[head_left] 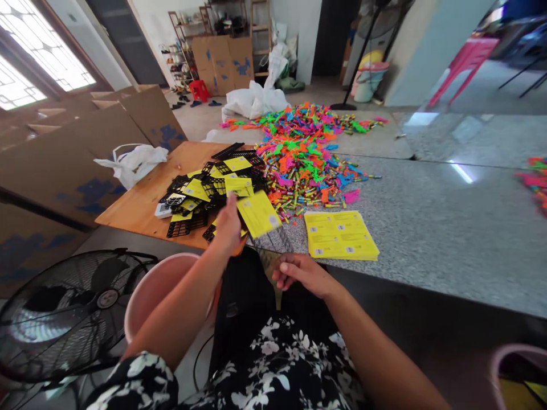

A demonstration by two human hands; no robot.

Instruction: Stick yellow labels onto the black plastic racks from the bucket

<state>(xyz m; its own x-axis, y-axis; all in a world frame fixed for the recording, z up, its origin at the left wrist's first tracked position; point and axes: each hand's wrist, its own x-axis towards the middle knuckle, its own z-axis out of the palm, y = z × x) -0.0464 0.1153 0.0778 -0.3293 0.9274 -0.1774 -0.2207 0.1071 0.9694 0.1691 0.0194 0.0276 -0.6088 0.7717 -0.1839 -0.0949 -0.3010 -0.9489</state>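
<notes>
My left hand (227, 229) is at the table's near edge, thumb up, beside a yellow printed card (258, 214); it appears to grip the card's left side, its fingers partly hidden. Below the card hangs a blurred black lattice piece (280, 240). My right hand (304, 274) is lower, over my lap, with fingers curled and thumb pressed in; what it pinches is unclear. Left of the card lies a heap of black plastic lattice frames (179, 229), several bearing yellow cards. A stack of yellow printed sheets (341, 234) lies on the grey stone tabletop (423, 228) to the right.
Small bright plastic toy guns (305, 162) form a big pile beyond the cards. A white plastic bag (133, 162) lies at the wooden board's (128, 213) left edge. Below left are a pink bucket (143, 302) and a black fan (106, 299). Cardboard boxes (64, 154) stand left.
</notes>
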